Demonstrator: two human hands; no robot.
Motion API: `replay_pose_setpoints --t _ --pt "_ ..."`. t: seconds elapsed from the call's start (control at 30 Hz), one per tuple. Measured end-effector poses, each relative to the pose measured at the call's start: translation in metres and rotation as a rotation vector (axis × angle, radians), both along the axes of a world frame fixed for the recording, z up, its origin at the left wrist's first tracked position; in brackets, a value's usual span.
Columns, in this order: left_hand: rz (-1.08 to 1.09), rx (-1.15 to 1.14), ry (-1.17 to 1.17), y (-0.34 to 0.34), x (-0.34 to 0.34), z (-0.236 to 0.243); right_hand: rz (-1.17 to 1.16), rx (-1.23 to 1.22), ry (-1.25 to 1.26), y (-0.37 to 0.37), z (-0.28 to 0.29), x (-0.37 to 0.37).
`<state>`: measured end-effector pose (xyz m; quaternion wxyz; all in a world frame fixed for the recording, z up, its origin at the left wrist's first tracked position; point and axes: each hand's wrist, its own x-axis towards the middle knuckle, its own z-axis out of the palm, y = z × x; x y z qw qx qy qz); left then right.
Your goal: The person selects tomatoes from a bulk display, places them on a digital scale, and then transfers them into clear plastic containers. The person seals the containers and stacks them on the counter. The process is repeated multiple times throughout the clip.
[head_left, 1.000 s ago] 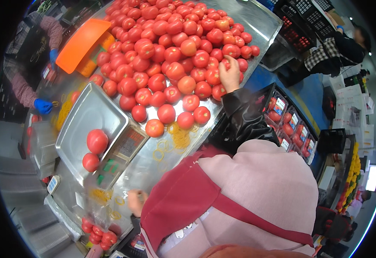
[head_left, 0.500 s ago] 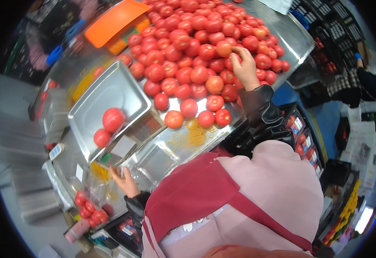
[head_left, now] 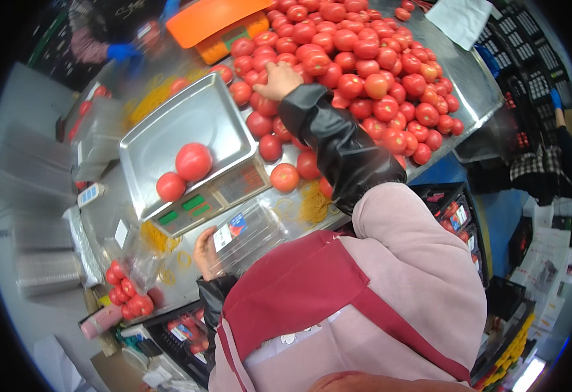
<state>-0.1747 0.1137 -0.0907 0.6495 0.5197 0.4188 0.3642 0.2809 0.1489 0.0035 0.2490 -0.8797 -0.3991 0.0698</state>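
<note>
On the steel tray (head_left: 181, 124) of the weighing scale (head_left: 240, 189), two large red tomatoes (head_left: 193, 162) sit side by side along the near edge; smooth and round, they would likely roll if nudged, so cup them from the side. Just on the near side of the scale, your left hand (head_left: 205, 253) is partly closed on the labelled end of a clear plastic punnet (head_left: 256, 225), apparently empty. Expect it to be light and springy, with thin walls that buckle under a squeeze; hold it by a corner or the rim. Beyond the scale's right side, your right hand (head_left: 278, 81) lies over the edge of the tomato heap (head_left: 364, 85), fingers half curled downward; whether they have hold of a tomato, you cannot tell from this view. These look firm and taut-skinned, probably slick and easily bruised: take each around its widest part, gently.

Left of the scale, stacked clear punnets (head_left: 100, 147) blur together, too indistinct to count. Beyond the scale, a co-worker's blue glove (head_left: 126, 52) is blurred, and the orange bin (head_left: 217, 19) meets the top edge. Near the scale, your punnet's lid position is unclear. To its right, your black sleeve (head_left: 338, 137) covers some tomatoes, and the heap's far side is cut off.
</note>
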Motion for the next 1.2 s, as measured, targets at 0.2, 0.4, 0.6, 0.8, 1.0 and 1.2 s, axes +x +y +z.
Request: replay_pose_setpoints --t 0.2,0.4,0.6,0.8,1.0,1.2 --pt "-0.086 0.083 0.202 -0.009 0.009 0.015 -0.001 0.198 0.019 0.014 -0.013 0.021" --pt "-0.086 0.11 0.183 -0.008 0.015 0.02 0.536 0.659 0.04 -0.034 0.042 -0.097" --pt "-0.132 0.21 0.224 -0.008 0.013 0.014 0.498 0.669 -0.109 -0.043 0.028 -0.122" --pt "-0.136 0.389 0.338 -0.012 0.019 0.038 0.296 0.625 0.082 -0.08 0.017 -0.092" --pt "-0.118 0.364 0.301 -0.01 0.022 0.028 0.301 0.608 0.236 -0.084 0.015 -0.1" --pt "-0.184 0.34 0.348 -0.007 0.022 0.036 0.552 0.588 -0.036 -0.036 0.034 -0.116"
